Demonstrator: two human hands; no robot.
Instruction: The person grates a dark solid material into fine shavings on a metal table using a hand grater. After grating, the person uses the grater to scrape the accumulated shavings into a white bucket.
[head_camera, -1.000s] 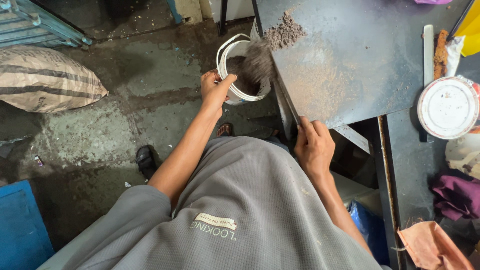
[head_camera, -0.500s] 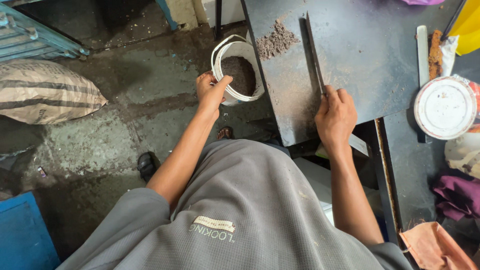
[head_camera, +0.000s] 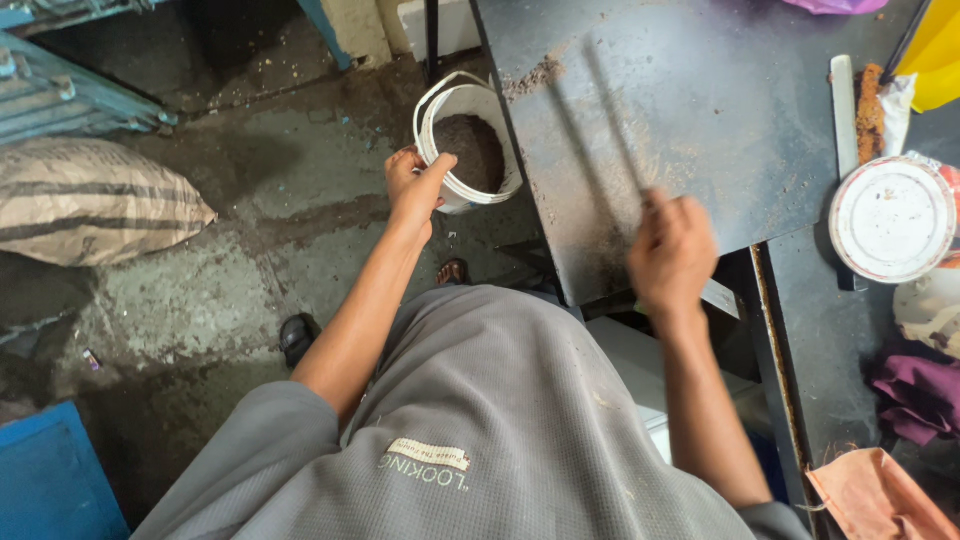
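My left hand (head_camera: 415, 185) grips the rim of a small white bucket (head_camera: 497, 183), holding it against the left edge of a dark metal table (head_camera: 740, 130). Brown powder fills the bucket's bottom. My right hand (head_camera: 672, 252) is closed on a thin flat strip (head_camera: 600, 120) that lies blurred across the tabletop, pointing toward the far left corner. A small pile of brown powder (head_camera: 533, 77) sits near that table edge, just beside the bucket.
A striped sack (head_camera: 90, 200) lies on the wet concrete floor at left. A round white lid (head_camera: 890, 220), a white stick, a yellow item and cloths crowd the table's right side. A blue crate (head_camera: 50, 480) sits bottom left.
My right hand has swept the strip left across the table. The powder pile has shrunk and sits nearer the edge; more powder is in the bucket. The left hand stays on the rim.
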